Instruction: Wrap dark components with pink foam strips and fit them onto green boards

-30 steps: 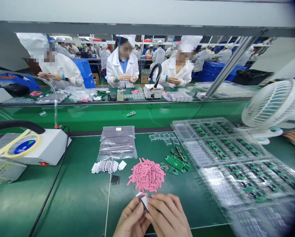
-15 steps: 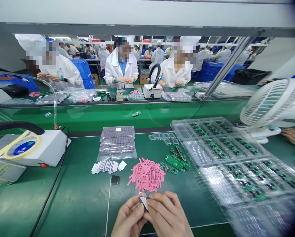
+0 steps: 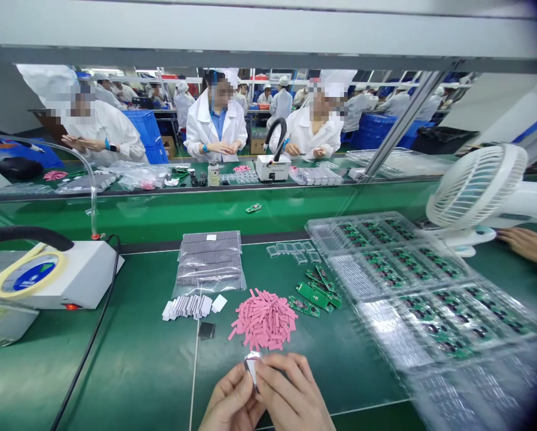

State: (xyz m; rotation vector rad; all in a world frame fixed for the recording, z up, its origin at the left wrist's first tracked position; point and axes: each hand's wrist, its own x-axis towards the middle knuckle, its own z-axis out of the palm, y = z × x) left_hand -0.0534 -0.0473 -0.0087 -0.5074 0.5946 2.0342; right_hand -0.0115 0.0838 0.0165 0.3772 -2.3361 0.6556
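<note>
The left hand and right hand are clamping a small white strip between them, while pink strips are piling just ahead on the green surface and circuit-board trays are lying close rightward.

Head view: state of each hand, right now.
Left hand: closed, pinching a small white piece.
Right hand: closed, pinching the same small white piece.

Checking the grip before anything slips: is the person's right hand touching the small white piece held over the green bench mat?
Touching. The head view shows the right hand pressed against the small white piece, which is pinched between it and the left hand.
</note>
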